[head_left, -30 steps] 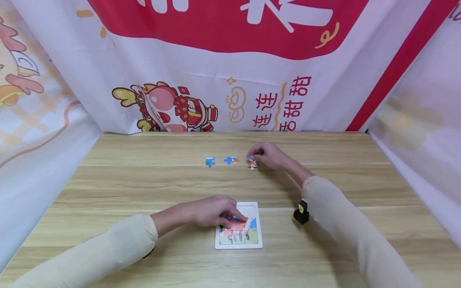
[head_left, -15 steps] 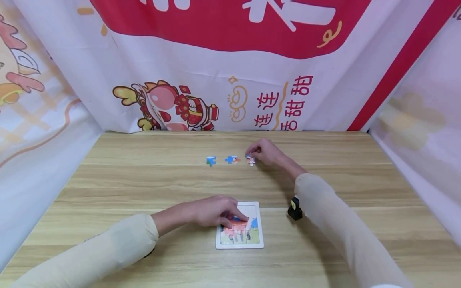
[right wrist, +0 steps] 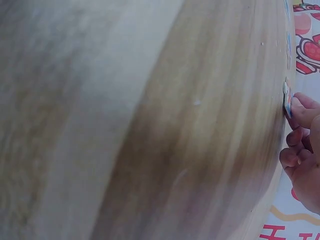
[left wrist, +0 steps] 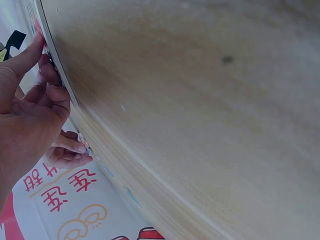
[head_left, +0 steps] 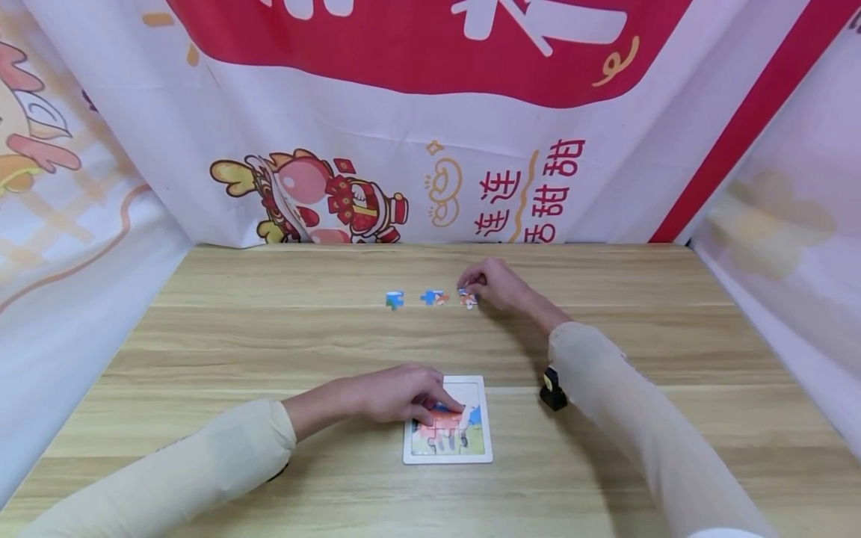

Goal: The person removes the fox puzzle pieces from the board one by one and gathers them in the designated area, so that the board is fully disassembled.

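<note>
My left hand point(head_left: 406, 392) rests on a white-framed jigsaw puzzle point(head_left: 447, 459), its index finger extended over the picture and the thumb low beside it. The fitted pieces show an orange-red animal on green, with blue at the right edge; part is hidden under the hand. At the far side of the table, my right hand point(head_left: 499, 284) pinches a blue and orange puzzle piece point(head_left: 468, 299) by its upper edge. In the right wrist view, thumb and fingertips meet at the end of that piece point(right wrist: 287, 97), which is close over the wood.
Left of the right hand, a blue and orange puzzle piece point(head_left: 433, 297) and a blue and green puzzle piece point(head_left: 394, 300) lie in a row on the wooden table point(head_left: 269, 336). Printed cloth point(head_left: 377, 119) hangs behind the table and along both sides.
My right hand has shifted slightly left and away with its puzzle piece, mostly in the first half second. The left hand stays on the puzzle.
</note>
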Available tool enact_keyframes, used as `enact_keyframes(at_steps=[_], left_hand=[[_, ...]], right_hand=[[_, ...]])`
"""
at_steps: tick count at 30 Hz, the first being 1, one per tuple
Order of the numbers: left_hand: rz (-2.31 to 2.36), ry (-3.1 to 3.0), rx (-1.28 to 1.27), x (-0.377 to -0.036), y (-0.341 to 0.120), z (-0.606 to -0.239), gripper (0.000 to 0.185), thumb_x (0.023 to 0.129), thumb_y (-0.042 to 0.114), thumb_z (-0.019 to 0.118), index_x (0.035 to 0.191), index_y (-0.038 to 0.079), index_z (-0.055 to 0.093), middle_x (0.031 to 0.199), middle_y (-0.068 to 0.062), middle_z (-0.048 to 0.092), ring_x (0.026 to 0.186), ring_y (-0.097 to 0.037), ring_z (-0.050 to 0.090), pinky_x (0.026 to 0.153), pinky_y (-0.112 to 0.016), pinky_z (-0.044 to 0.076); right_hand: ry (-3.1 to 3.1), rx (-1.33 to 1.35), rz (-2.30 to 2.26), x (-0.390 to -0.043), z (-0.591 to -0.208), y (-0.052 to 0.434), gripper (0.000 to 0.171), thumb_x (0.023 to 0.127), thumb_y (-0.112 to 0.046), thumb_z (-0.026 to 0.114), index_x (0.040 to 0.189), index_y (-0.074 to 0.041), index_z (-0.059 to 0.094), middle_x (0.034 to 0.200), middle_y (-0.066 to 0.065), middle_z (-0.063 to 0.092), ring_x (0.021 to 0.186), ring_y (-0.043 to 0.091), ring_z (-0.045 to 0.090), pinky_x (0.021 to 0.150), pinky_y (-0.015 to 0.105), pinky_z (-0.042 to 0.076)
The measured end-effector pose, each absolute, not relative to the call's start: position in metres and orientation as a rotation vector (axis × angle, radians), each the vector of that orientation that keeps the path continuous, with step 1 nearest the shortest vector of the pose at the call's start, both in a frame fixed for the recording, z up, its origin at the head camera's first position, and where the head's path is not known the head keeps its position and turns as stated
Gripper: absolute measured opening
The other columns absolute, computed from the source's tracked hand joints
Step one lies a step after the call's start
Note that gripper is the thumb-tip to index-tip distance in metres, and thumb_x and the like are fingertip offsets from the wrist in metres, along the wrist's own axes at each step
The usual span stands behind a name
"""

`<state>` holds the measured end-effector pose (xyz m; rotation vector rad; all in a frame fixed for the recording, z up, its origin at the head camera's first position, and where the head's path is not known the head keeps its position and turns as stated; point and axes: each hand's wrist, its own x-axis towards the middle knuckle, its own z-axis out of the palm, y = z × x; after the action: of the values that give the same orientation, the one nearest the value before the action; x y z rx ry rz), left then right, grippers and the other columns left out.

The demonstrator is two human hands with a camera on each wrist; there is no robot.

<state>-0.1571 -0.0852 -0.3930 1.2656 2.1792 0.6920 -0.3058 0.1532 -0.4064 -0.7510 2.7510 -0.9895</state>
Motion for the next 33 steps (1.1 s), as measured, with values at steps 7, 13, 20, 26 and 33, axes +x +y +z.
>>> enact_keyframes(at_steps=[7, 13, 20, 26, 33], left_hand=[[0.682, 2.182, 1.267, -0.157, -0.086, -0.393, 0.040, 0.094, 0.005, 0.074, 0.134, 0.012, 0.071, 0.084, 0.007, 0.054, 0.074, -0.001, 0.045, 0.067, -0.019, 0.042], [0.678, 2.186, 1.269, -0.156, -0.086, -0.391, 0.040, 0.095, 0.005, 0.073, 0.134, 0.012, 0.070, 0.084, 0.007, 0.053, 0.074, -0.001, 0.045, 0.067, -0.018, 0.042], [0.690, 2.219, 1.287, -0.156, -0.088, -0.393, 0.038, 0.096, 0.008, 0.074, 0.133, 0.011, 0.071, 0.090, 0.004, 0.056, 0.077, -0.003, 0.048, 0.070, -0.018, 0.044], [0.759, 2.255, 1.164, -0.155, -0.094, -0.391, 0.036, 0.091, 0.010, 0.079, 0.127, 0.008, 0.073, 0.094, 0.004, 0.058, 0.078, -0.006, 0.051, 0.071, -0.020, 0.048], [0.791, 2.360, 1.106, -0.153, -0.098, -0.391, 0.027, 0.090, 0.014, 0.082, 0.115, 0.006, 0.075, 0.095, 0.005, 0.059, 0.081, -0.007, 0.052, 0.073, -0.022, 0.049]], right_hand=[[2.821, -0.748, -0.900, -0.306, -0.404, 0.151, 0.017, 0.091, -0.001, 0.077, 0.107, -0.003, 0.078, 0.093, 0.008, 0.071, 0.086, 0.022, 0.065, 0.080, 0.036, 0.055], [2.896, -0.782, -0.862, -0.292, -0.396, 0.151, 0.017, 0.092, -0.004, 0.076, 0.109, -0.004, 0.078, 0.093, 0.008, 0.068, 0.083, 0.020, 0.061, 0.074, 0.034, 0.053], [2.885, -0.879, -0.979, -0.257, -0.382, 0.167, 0.013, 0.093, -0.004, 0.074, 0.105, -0.002, 0.079, 0.086, 0.005, 0.065, 0.075, 0.019, 0.054, 0.065, 0.031, 0.045], [2.833, -1.018, -1.026, -0.225, -0.381, 0.177, 0.013, 0.091, -0.001, 0.077, 0.103, -0.001, 0.079, 0.083, 0.001, 0.065, 0.073, 0.014, 0.055, 0.062, 0.026, 0.047], [2.704, -1.047, -1.029, -0.190, -0.382, 0.178, 0.014, 0.091, -0.003, 0.077, 0.105, -0.005, 0.078, 0.084, -0.004, 0.064, 0.073, 0.011, 0.055, 0.063, 0.026, 0.049]])
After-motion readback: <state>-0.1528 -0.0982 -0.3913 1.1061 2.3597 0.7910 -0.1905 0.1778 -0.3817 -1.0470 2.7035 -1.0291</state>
